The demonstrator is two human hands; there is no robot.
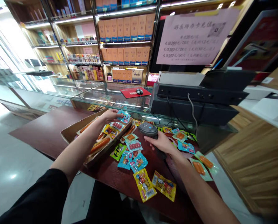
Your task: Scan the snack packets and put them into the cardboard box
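Note:
My left hand pinches a small blue snack packet above the far right side of an open cardboard box. Inside the box lie several packaged sausages and snack packets. My right hand is wrapped round the handle of a dark handheld scanner, whose head shows a small blue light. Between the box and the scanner lie several packets, among them a green one and a blue one. Two yellow packets rest near the table's front edge.
More snack packets lie right of the scanner on the dark red table. Behind stand a glass counter with a mouse on a red pad, a black machine with cables, and shelves of orange boxes.

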